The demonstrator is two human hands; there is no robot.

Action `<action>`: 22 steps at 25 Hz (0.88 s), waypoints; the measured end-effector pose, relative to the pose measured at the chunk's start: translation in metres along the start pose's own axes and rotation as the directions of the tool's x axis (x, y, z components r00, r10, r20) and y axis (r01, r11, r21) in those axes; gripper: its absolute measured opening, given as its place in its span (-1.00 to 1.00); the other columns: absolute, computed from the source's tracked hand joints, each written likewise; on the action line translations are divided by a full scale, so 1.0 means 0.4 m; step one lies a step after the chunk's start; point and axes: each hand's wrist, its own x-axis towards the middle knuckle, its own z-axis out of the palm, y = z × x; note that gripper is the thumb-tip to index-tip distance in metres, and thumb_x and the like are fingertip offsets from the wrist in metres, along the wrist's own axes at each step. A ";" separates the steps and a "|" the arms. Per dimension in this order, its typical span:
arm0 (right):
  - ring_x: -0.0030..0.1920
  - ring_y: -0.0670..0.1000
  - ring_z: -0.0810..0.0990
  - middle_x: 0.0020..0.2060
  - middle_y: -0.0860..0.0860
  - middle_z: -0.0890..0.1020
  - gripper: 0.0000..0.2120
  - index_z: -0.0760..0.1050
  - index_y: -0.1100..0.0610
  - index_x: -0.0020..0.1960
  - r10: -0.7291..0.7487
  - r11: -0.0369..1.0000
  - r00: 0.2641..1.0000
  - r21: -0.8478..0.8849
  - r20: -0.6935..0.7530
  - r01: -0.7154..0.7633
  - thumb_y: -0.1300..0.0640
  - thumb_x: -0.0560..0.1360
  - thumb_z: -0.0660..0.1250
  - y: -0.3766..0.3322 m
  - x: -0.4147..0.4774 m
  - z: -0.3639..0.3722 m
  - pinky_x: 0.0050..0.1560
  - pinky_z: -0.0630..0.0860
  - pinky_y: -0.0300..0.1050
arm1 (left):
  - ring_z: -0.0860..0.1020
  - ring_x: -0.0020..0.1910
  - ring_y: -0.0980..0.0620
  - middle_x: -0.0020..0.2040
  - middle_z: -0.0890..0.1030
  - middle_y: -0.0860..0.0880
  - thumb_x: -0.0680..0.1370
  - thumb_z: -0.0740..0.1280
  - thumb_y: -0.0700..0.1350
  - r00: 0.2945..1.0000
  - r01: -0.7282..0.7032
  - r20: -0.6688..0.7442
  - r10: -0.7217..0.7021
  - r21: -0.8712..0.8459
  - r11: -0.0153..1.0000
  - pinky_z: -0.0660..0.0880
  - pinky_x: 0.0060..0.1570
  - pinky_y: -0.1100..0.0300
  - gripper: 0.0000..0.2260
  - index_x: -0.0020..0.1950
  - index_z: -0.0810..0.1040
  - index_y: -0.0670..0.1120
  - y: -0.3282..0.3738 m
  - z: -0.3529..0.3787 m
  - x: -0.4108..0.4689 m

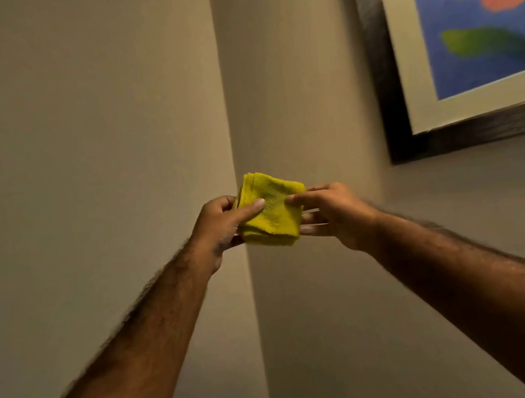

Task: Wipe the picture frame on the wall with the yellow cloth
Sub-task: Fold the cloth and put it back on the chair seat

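Note:
A folded yellow cloth [271, 209] is held up in front of the wall corner, between both hands. My left hand [219, 228] grips its left edge with the thumb on top. My right hand [329, 213] pinches its right edge, fingers underneath. The picture frame [385, 81] hangs on the right wall, up and to the right of the cloth. It is dark wood with a cream mat and a painting of a red flower on blue. Only its lower left part is in view. The cloth is well apart from the frame.
Two beige walls meet in a vertical corner [224, 101] just behind the cloth. The left wall [68, 127] is bare. Bare wall also lies below the frame on the right.

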 end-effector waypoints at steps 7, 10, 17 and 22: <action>-0.25 -0.05 0.75 -0.15 -0.01 0.75 -0.75 0.60 0.14 0.16 0.197 0.973 0.958 0.075 0.207 -0.217 0.11 0.52 0.44 0.349 0.045 0.287 -0.28 0.63 -0.19 | 0.68 -0.21 0.06 -0.17 0.73 -0.04 0.35 0.62 -0.07 0.958 0.266 -0.139 -0.250 0.112 0.957 0.62 -0.18 0.18 -0.73 -0.02 0.69 -0.10 -0.268 -0.321 -0.170; -0.27 -0.04 0.75 -0.14 0.03 0.74 -0.79 0.61 0.13 0.12 0.283 0.942 0.916 0.100 0.283 -0.322 0.10 0.51 0.45 0.514 0.039 0.415 -0.27 0.65 -0.19 | 0.70 -0.22 0.00 -0.14 0.72 -0.11 0.36 0.61 -0.12 0.916 0.335 -0.259 -0.306 0.077 0.939 0.64 -0.21 0.15 -0.73 -0.01 0.68 -0.15 -0.407 -0.422 -0.272; 0.00 0.03 0.73 0.02 0.06 0.74 -0.72 0.62 0.11 0.19 0.641 0.724 0.523 -0.217 0.562 -0.655 0.17 0.48 0.48 0.966 -0.071 0.666 0.07 0.68 -0.10 | 0.71 -0.32 0.01 -0.14 0.70 -0.19 0.41 0.56 -0.21 0.741 0.545 -0.440 -0.507 -0.047 0.837 0.65 -0.27 0.16 -0.77 0.01 0.64 -0.24 -0.784 -0.639 -0.567; -0.06 0.01 0.72 0.01 0.10 0.73 -0.75 0.64 0.15 0.08 0.784 0.552 0.323 -0.358 0.530 -0.753 0.22 0.42 0.54 1.347 -0.262 0.803 0.04 0.69 -0.13 | 0.70 -0.33 0.07 -0.15 0.71 -0.14 0.46 0.51 -0.24 0.534 0.749 -0.449 -0.716 -0.142 0.647 0.66 -0.29 0.17 -0.72 0.12 0.62 -0.31 -1.097 -0.726 -0.871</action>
